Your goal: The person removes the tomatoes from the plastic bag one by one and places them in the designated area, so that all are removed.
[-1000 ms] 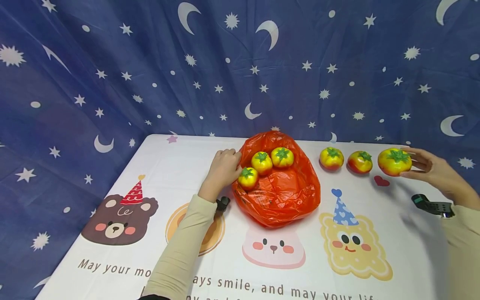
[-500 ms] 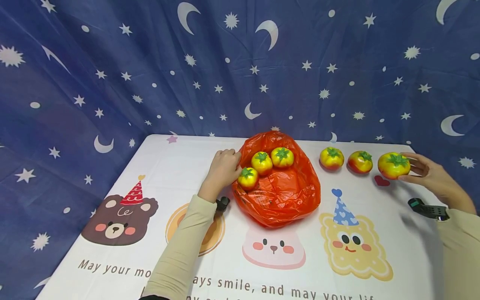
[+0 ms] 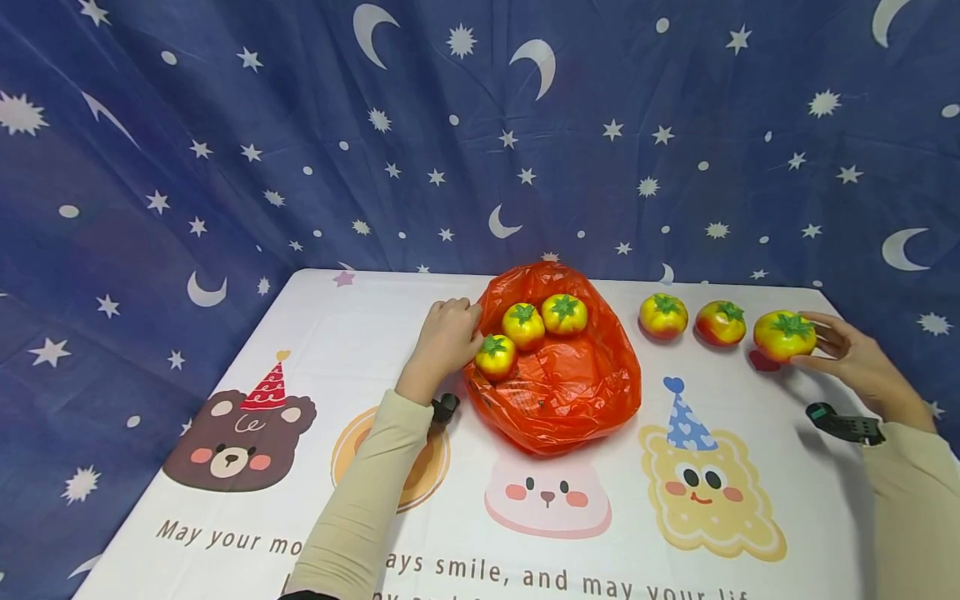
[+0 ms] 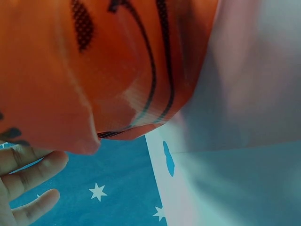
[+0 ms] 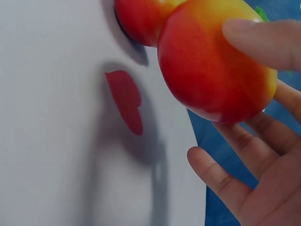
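Note:
My left hand [image 3: 446, 340] grips the left rim of a red plastic bag [image 3: 555, 375], which lies spread open on the table. Inside, to the left and back, sit three yellow-and-red tomatoes [image 3: 497, 357] with green leafy tops. My right hand [image 3: 862, 362] pinches another tomato [image 3: 784, 336] between thumb and fingers at the right. In the right wrist view that tomato [image 5: 216, 61] hangs a little above the cloth, its shadow apart from it. The left wrist view shows the bag's outer side [image 4: 127, 70] and some of the left fingers [image 4: 37, 176]; the pinch on the rim is hidden.
Two more tomatoes, one farther left [image 3: 663, 317] and one nearer the right hand [image 3: 720, 323], stand in a row right of the bag. A white printed cloth [image 3: 360, 333] covers the table. A dark blue starry curtain [image 3: 450, 167] hangs directly behind it.
My right hand has moved slightly left and down, still holding its tomato, which has come a little closer to its neighbour. My left hand and the bag have not moved.

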Available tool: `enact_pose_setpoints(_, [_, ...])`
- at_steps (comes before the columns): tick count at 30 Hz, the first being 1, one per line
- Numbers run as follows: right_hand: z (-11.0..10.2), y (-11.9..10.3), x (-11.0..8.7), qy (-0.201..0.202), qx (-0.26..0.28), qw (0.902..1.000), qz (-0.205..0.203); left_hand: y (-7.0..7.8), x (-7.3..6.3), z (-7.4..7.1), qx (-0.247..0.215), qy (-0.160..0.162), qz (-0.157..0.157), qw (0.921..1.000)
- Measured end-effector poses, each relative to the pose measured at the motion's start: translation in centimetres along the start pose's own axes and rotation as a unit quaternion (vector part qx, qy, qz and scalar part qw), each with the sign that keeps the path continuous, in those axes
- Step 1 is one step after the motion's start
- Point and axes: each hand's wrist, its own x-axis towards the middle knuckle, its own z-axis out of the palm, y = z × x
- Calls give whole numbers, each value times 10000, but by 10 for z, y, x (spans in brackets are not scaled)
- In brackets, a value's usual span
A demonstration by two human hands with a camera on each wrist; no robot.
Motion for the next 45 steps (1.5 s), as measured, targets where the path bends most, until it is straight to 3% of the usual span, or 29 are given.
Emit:
enact_pose_setpoints(15, [12, -17, -11, 119, 242, 9995, 160, 0, 0, 0, -54, 18, -6, 10000])
enact_pose_setpoints(26, [19, -69, -43, 41, 511, 9980, 374, 0, 0, 0, -35, -35, -35, 10000])
enact_pose_setpoints(45, [20, -66, -43, -9, 589, 9976, 372, 1, 0, -1, -30, -58, -29, 10000])
